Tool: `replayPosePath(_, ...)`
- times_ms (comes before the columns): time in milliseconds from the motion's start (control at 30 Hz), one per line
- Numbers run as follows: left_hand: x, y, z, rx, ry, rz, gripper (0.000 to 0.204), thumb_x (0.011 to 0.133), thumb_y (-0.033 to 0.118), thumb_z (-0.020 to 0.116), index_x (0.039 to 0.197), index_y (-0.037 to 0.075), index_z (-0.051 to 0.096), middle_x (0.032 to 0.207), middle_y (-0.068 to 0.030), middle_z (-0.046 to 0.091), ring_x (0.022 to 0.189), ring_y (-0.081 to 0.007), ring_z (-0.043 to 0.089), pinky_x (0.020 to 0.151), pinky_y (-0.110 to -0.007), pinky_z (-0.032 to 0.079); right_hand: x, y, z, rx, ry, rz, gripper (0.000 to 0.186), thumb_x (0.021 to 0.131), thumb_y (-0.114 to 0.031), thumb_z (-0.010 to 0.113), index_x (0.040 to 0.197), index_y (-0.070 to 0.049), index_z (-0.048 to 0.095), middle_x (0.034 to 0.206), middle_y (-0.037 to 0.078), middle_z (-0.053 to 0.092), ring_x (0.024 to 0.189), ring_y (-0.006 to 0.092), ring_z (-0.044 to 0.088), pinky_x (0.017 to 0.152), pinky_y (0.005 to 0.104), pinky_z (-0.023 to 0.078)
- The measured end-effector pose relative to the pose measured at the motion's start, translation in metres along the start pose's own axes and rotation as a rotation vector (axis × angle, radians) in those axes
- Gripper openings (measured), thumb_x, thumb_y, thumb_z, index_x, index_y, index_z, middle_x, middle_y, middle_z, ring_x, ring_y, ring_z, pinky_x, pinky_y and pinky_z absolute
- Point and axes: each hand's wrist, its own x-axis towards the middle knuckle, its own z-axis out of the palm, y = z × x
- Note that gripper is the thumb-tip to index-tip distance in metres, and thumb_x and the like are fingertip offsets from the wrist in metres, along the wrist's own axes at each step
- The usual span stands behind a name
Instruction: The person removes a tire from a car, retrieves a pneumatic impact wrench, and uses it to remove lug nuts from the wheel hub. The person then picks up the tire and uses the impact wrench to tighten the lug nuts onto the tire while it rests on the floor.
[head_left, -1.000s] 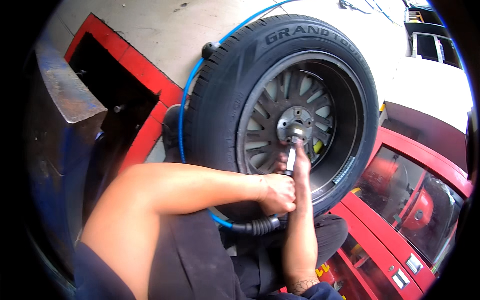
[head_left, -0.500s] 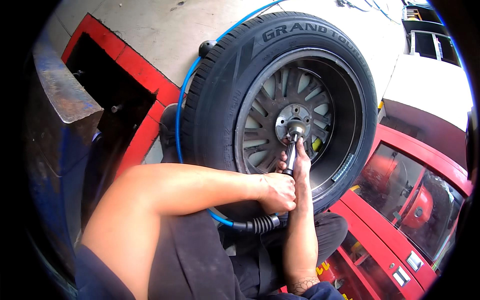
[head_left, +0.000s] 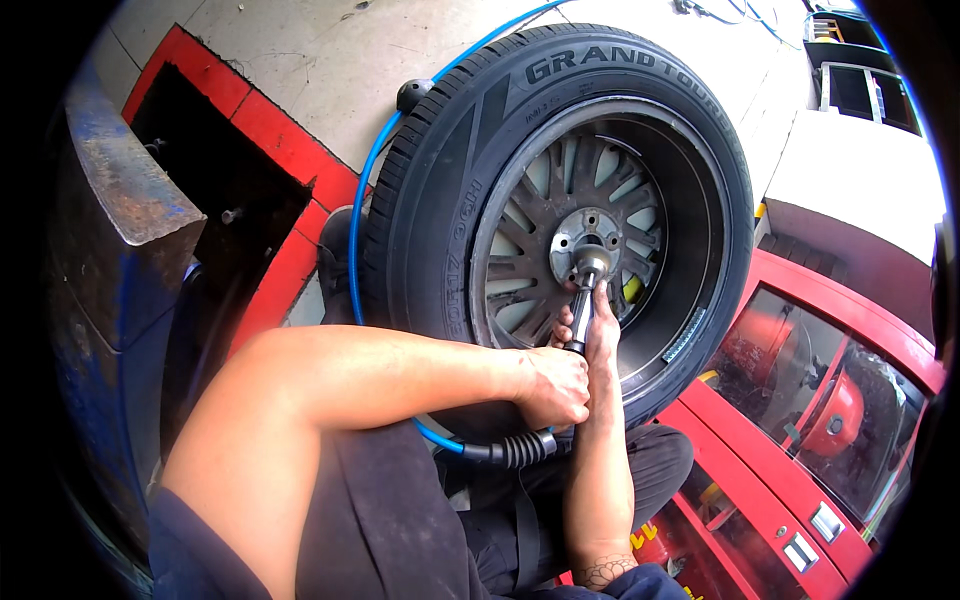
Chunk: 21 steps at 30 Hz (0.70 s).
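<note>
A black tyre (head_left: 425,240) on a multi-spoke alloy wheel stands tilted before me, its hollow inner side facing me. My right hand (head_left: 603,328) wraps the front of a slim hand-held power tool (head_left: 581,313) with a chrome body. Its round metal head (head_left: 592,262) is over the lower part of the wheel's hub face (head_left: 567,225); whether it touches is hard to tell. My left hand (head_left: 556,388) reaches across from the left and is closed round the tool's black rear end. Below that hand lies a black ribbed sleeve (head_left: 522,450) joined to a blue hose.
The blue hose (head_left: 360,230) runs up the tyre's left side. Left of it are a red-edged dark opening (head_left: 270,270) in the floor and a worn metal block (head_left: 140,190). A red cabinet (head_left: 720,450) with glass panes stands close at the right.
The tool's round head has shifted very slightly down the hub, toward me. Both hands keep their hold, and the wheel stays in place.
</note>
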Motion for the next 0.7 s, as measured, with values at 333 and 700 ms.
replayPosePath(333, 0.0007, -0.0009, 0.0025, 0.019, -0.019, -0.008, 0.019, 0.078, 0.024, 0.07, 0.076, 0.005, 0.071, 0.072, -0.013, 0.072, 0.077, -0.0317, 0.072, 0.082, -0.044, 0.053, -0.001, -0.0011, 0.0005, 0.001, 0.01, 0.004, 0.062, 0.102, -0.064, 0.044, 0.13, -0.011, 0.056, 0.067, 0.005, 0.052, 0.046, 0.0181, 0.048, 0.043, 0.0347, 0.04)
replayPosePath(700, 0.0007, -0.0043, 0.0008, -0.002, 0.048, -0.001, 0.018, 0.076, 0.024, 0.072, 0.074, 0.006, 0.07, 0.072, -0.0123, 0.072, 0.076, -0.0308, 0.071, 0.08, -0.042, 0.053, 0.0011, -0.0056, 0.0038, -0.001, -0.019, 0.003, 0.061, 0.103, -0.064, 0.041, 0.132, -0.011, 0.054, 0.066, 0.004, 0.051, 0.046, 0.0178, 0.048, 0.042, 0.0342, 0.039)
